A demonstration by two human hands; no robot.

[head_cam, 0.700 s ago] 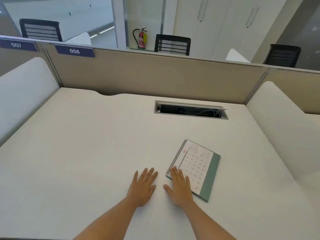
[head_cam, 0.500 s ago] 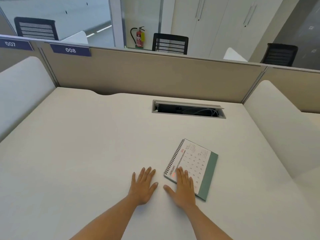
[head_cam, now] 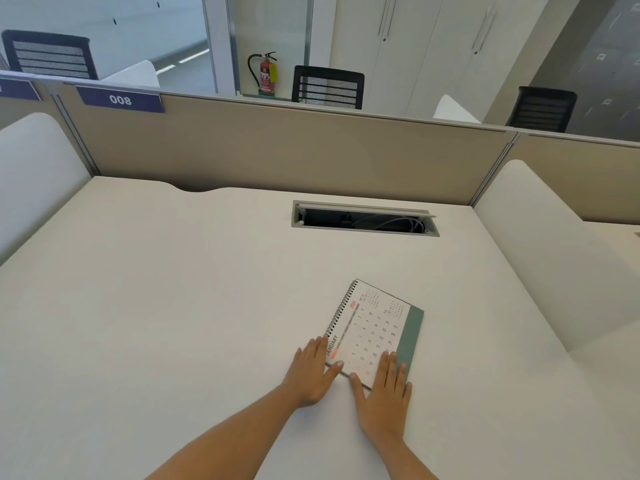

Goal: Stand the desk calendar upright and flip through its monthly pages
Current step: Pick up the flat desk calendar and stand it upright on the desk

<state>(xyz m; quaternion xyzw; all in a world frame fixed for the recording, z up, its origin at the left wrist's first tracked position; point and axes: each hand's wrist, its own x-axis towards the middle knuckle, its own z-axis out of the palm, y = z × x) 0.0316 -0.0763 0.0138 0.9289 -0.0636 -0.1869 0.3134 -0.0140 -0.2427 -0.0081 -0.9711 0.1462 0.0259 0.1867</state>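
Observation:
The desk calendar (head_cam: 375, 329) lies flat on the white desk (head_cam: 173, 306), right of centre. It shows a January page, with a black spiral binding along its left edge and a green strip along its right. My left hand (head_cam: 313, 372) rests flat at the calendar's near-left corner, fingertips touching the spiral end. My right hand (head_cam: 382, 398) lies flat over the near-right corner, fingers spread on the page and the green strip. Neither hand grips anything.
An open cable hatch (head_cam: 365, 220) with wires inside is set in the desk behind the calendar. A beige partition (head_cam: 294, 150) closes the far edge. White rounded dividers stand at the left (head_cam: 31, 174) and right (head_cam: 540, 244) sides.
Both hands slid to the right and slightly forward. The left hand now touches the calendar's spiral corner, and the right hand moved from the left part of the page to its near-right corner.

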